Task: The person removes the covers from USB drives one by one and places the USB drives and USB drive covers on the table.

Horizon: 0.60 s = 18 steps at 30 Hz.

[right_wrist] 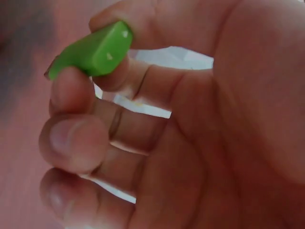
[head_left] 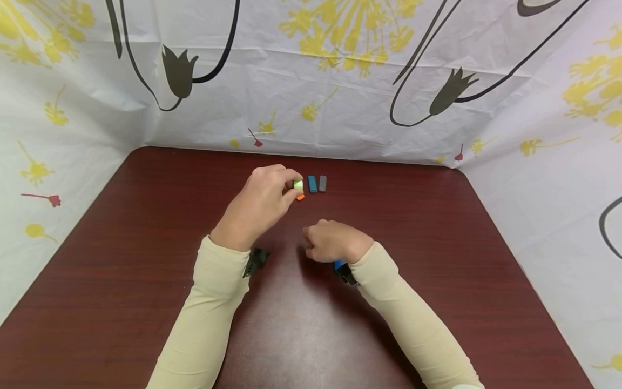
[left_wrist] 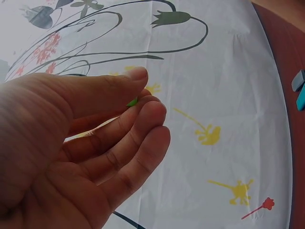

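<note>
My left hand (head_left: 259, 202) is raised over the far middle of the table, and its thumb and fingers pinch a small light-green piece (head_left: 298, 185). In the left wrist view only a sliver of that green piece (left_wrist: 132, 102) shows between thumb and fingers. Nearer and to the right, my right hand (head_left: 337, 241) pinches a small bright-green block-like piece (right_wrist: 97, 50) between thumb and fingertips. The head view hides this piece behind the fingers. Just below the left fingertips, part of a small orange piece (head_left: 300, 197) shows.
A small teal stick (head_left: 312, 184) and a grey stick (head_left: 323, 183) lie side by side, right of the left fingertips. The dark red-brown table (head_left: 427, 216) meets a white patterned sheet (head_left: 272, 102) at its back and sides. A dark camera strap sits on each wrist.
</note>
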### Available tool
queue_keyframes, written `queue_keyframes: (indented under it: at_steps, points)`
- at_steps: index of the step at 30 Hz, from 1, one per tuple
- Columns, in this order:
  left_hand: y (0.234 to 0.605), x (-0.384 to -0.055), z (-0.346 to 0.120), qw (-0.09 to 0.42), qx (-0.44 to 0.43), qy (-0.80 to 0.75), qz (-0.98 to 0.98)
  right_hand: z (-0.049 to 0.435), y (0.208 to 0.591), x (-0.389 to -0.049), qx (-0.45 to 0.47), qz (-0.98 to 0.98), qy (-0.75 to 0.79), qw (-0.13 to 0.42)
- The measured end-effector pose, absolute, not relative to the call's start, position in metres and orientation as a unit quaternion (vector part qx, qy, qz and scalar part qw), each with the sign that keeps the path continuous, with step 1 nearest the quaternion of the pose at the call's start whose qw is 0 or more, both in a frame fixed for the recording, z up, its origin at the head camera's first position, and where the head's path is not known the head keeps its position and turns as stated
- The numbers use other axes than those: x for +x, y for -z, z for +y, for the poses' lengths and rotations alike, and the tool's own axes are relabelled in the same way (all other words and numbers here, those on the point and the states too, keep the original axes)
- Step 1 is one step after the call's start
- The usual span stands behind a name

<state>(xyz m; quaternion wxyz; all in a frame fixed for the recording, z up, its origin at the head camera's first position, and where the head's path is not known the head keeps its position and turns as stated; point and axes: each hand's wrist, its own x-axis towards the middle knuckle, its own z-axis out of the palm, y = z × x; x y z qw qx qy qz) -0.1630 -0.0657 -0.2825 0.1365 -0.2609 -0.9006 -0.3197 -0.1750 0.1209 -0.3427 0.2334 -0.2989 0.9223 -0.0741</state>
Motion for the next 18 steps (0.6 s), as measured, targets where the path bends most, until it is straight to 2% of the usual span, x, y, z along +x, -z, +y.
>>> queue_keyframes:
  at_steps: [5, 8, 10, 11, 14, 18]
  points:
    - [0.283, -0.164, -0.064, 0.124, -0.26, 0.321, -0.902, 0.119, 0.391, -0.194, -0.3, 0.924, 0.041, 0.236]
    - [0.284, -0.164, -0.063, 0.124, -0.263, 0.321, -0.901, 0.124, 0.43, -0.211, -0.303, 0.927, 0.032, 0.218]
    - [0.284, -0.165, -0.063, 0.125, -0.265, 0.32, -0.901, 0.118, 0.42, -0.205, -0.281, 0.931, 0.027, 0.231]
    - [0.284, -0.165, -0.063, 0.126, -0.265, 0.319, -0.901, 0.12, 0.429, -0.208, -0.287, 0.931, 0.032, 0.222]
    - [0.285, -0.165, -0.062, 0.124, -0.264, 0.319, -0.902, 0.112, 0.405, -0.192, -0.27, 0.935, 0.025, 0.231]
    - [0.285, -0.165, -0.062, 0.114, -0.257, 0.32, -0.905, 0.112, 0.421, -0.199, -0.255, 0.935, 0.027, 0.245]
